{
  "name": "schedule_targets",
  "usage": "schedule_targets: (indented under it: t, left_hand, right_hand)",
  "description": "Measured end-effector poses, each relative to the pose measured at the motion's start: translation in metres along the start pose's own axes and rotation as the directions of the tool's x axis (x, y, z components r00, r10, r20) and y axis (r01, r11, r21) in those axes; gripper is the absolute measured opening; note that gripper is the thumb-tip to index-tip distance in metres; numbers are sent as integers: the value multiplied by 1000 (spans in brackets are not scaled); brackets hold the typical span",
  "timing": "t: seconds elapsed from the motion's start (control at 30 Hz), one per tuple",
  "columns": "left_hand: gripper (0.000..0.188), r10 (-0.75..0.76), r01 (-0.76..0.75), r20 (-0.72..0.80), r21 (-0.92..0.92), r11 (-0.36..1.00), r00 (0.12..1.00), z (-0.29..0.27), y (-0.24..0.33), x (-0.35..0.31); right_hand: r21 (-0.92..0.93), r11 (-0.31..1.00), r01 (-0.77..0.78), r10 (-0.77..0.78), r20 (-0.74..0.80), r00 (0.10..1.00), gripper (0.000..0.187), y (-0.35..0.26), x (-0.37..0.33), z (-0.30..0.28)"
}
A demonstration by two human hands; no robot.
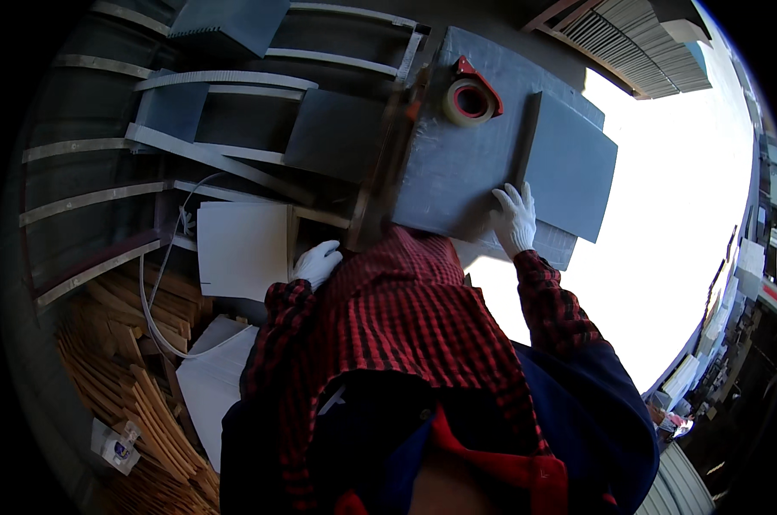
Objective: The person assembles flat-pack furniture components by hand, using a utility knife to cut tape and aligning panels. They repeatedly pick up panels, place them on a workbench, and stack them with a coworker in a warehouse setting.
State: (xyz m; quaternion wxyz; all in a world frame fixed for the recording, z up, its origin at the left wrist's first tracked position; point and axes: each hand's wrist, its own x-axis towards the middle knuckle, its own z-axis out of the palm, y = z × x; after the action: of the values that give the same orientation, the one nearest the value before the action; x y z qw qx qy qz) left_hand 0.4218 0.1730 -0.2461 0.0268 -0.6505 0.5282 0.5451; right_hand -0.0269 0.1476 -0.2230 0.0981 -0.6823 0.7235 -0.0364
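Looking down in the head view, you have your white-gloved right hand (515, 219) spread, fingers apart, at the near left corner of the grey panel (573, 167), which lies on the worktop (470, 172). A tape dispenser (472, 99) (red, with a pale roll) sits left of that panel, beyond your hand. Your left hand (317, 263) is just beside the white sheets (244, 249); I cannot tell whether its fingers close on anything.

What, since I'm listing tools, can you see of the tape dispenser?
The tape dispenser has a red frame, material unclear, holding a pale, red-centered roll. It lies on its side, unheld, on a scuffed gray surface, left of a gray board; only that surface visibly touches it.
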Motion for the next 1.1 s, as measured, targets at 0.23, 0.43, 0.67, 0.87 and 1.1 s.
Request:
schedule_targets:
  t: [0.23, 0.43, 0.67, 0.87, 1.1]
  left_hand:
    - [47, -35, 7, -78, -325, 946, 996, -53, -87, 18]
    - [49, -127, 129, 67, -41, 991, 990, -67, -122, 35]
    - [49, 36, -29, 46, -148, 989, 998, -13, -50, 55]
    - [48, 181, -155, 171, -156, 976, 969, 30, 67, 33]
    - [54, 349, -156, 439, -417, 895, 828, 61, 223, 17]
  right_hand:
    - [201, 943, -265, 271, 0, 963, 45, -6, -10, -19]
    - [95, 912, -400, 398, 39, 917, 49, 12, -37, -29]
    - [105, 901, -422, 417, 66, 907, 50, 53, -72, -15]
    - [193, 793, -578, 601, -95, 794, 66, 77, -44, -23]
    - [260, 493, -830, 862, -13, 508, 89, 214, -59, -8]
